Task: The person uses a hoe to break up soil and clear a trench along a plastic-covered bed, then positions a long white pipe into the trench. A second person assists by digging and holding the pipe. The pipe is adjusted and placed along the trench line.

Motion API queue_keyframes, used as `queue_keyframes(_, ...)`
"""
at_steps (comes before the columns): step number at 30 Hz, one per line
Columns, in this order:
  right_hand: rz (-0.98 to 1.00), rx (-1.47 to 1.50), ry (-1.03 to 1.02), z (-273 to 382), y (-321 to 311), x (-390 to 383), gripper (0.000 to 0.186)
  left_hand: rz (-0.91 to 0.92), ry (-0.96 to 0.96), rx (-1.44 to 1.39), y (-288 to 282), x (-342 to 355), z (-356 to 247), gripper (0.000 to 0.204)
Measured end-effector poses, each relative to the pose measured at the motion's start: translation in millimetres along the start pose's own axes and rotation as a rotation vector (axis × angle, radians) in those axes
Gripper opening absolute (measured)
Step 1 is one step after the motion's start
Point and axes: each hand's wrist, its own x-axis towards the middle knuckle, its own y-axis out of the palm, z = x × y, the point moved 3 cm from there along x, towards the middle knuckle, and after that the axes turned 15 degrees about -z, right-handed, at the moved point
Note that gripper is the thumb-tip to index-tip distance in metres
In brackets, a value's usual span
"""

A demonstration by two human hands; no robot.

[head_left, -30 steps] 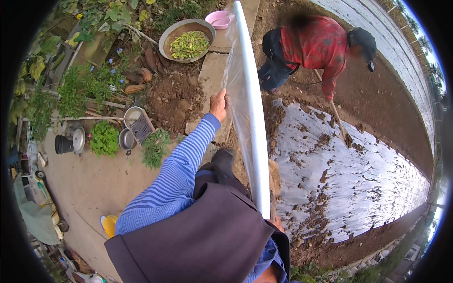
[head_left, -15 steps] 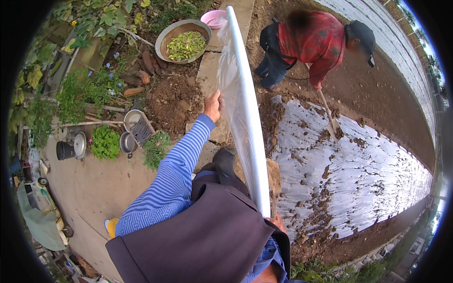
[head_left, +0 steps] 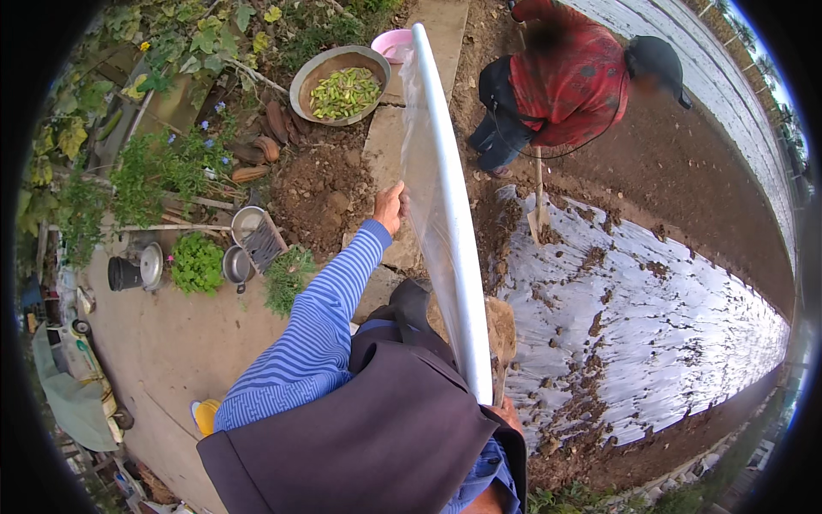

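A long roll of clear plastic film (head_left: 454, 197) stands steeply in front of me, its lower end passing down beside my dark vest. My left hand (head_left: 391, 207) is closed on the loose edge of the film, left of the roll. Low on the right, my right hand (head_left: 507, 415) is partly hidden by my vest. The handle of a shovel with a muddy blade (head_left: 501, 330) runs into it, and its fingers look closed around that handle. Right of the roll, plastic film (head_left: 616, 317) strewn with soil clods covers the ground.
A co-worker in a red patterned top (head_left: 569, 77) bends over a second shovel (head_left: 539, 218) at the sheet's far edge. At far left are a wide pan of green pods (head_left: 295, 90), a pink basin (head_left: 391, 43) and pots (head_left: 237, 265). Concrete slabs (head_left: 385, 154) border the soil.
The co-worker's shovel has swung left to the sheet's near-left corner, and its shaft is now upright. My hands keep their grips; the whole view has shifted slightly.
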Motion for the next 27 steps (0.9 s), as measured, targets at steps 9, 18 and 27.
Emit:
queue_keyframes(9,-0.021,-0.05,-0.097,-3.4,-5.0,-0.3,0.059,-0.025,-0.063,0.042,-5.4,-1.2,8.6,0.026)
queue_keyframes(18,-0.138,-0.185,-0.167,52.9,-2.4,-41.9,0.062,-0.082,0.485,0.496,5.1,-85.8,-17.5,0.04)
queue_keyframes(27,-0.038,-0.173,-0.362,13.6,-3.7,-8.1,0.065,0.292,-0.176,0.608,37.9,-207.3,34.9,0.053)
